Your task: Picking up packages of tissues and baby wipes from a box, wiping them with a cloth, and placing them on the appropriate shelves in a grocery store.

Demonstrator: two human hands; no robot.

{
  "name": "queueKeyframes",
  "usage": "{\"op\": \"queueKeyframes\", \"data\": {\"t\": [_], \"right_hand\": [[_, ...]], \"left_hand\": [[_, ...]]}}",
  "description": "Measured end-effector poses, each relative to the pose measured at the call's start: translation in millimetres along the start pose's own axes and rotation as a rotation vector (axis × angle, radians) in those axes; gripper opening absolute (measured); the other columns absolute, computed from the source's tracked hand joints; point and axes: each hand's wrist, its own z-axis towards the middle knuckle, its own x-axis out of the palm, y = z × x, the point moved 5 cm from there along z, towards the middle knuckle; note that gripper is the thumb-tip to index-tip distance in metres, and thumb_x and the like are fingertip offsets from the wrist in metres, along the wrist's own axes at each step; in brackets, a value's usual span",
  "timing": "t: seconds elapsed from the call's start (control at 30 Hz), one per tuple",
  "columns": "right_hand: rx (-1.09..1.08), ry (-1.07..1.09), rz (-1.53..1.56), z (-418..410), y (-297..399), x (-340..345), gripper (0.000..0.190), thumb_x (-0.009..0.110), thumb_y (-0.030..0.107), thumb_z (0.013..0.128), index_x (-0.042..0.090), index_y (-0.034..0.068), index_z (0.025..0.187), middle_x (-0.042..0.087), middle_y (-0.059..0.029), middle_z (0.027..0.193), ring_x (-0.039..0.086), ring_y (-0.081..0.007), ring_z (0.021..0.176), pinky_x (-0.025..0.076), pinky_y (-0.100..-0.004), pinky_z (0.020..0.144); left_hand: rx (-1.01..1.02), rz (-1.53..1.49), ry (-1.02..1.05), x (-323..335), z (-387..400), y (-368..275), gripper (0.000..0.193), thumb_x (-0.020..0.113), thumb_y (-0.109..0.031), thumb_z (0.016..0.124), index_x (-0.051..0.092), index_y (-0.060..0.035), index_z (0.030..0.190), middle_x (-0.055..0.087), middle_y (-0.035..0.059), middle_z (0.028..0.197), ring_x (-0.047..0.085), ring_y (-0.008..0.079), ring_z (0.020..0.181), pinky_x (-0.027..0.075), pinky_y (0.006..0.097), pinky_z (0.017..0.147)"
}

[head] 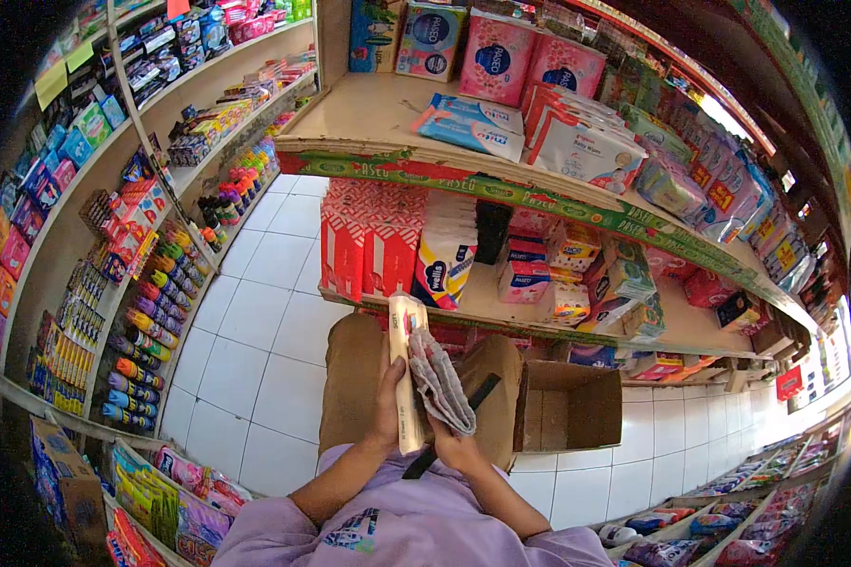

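Upright above my lap, a cream-coloured tissue pack (405, 383) is gripped along its side by my left hand (388, 400). In my right hand (454, 443) is a folded grey cloth (440, 379), held against the pack's right face. The fingers of both hands are partly hidden by what they hold. Just beyond the pack stands the lower shelf (482, 298) with red tissue boxes (358, 248) and a white-and-navy tissue pack (445, 262).
An open cardboard box (571, 407) sits on the tiled floor (248, 383) by my right knee. The upper shelf (369, 106) juts out ahead, carrying baby wipes (585, 145) and tissue packs (496, 60). Spray cans (142, 354) line the left rack. Bagged goods (184, 496) lie behind me.
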Motion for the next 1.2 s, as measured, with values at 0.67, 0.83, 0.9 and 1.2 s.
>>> {"op": "queueKeyframes", "data": {"t": [0.67,0.83,0.9,1.2], "right_hand": [[0.046,0.249,0.039,65,-5,19,0.07,0.056,0.008,0.087,0.022,-0.003,0.148,0.025,-0.0195,0.154,0.019,-0.0293,0.145,0.01,-0.0392,0.119],[-0.463,0.122,-0.517,118,20,-16,0.069,0.057,0.005,0.085,0.026,-0.002,0.147,0.03,-0.0197,0.152,0.029,-0.031,0.141,0.021,-0.0382,0.116],[-0.534,0.06,-0.543,127,24,-19,0.066,0.057,0.003,0.086,0.03,-0.001,0.146,0.03,-0.0203,0.152,0.029,-0.0327,0.141,0.024,-0.0383,0.116],[0.016,0.281,0.062,119,16,11,0.065,0.055,0.019,0.092,0.026,0.003,0.148,0.018,-0.0219,0.156,0.017,-0.0419,0.144,0.016,-0.049,0.116]], "left_hand": [[-0.02,-0.005,0.254,3,67,-53,0.063,0.046,-0.051,0.095,0.042,-0.0039,0.137,0.058,0.0114,0.122,0.057,0.0228,0.113,0.046,0.0387,0.099],[0.067,0.157,0.079,6,61,-11,0.068,0.056,-0.045,0.092,0.036,-0.0049,0.144,0.054,0.0115,0.131,0.052,0.0251,0.12,0.039,0.0401,0.107],[-0.009,0.141,0.008,-3,68,-1,0.068,0.055,-0.046,0.092,0.037,-0.0048,0.143,0.054,0.0114,0.131,0.052,0.0245,0.12,0.04,0.0399,0.106],[-0.136,-0.155,0.262,-8,98,-20,0.069,0.049,-0.052,0.092,0.039,-0.0049,0.142,0.053,0.0111,0.132,0.052,0.0218,0.12,0.041,0.0385,0.105]]}}
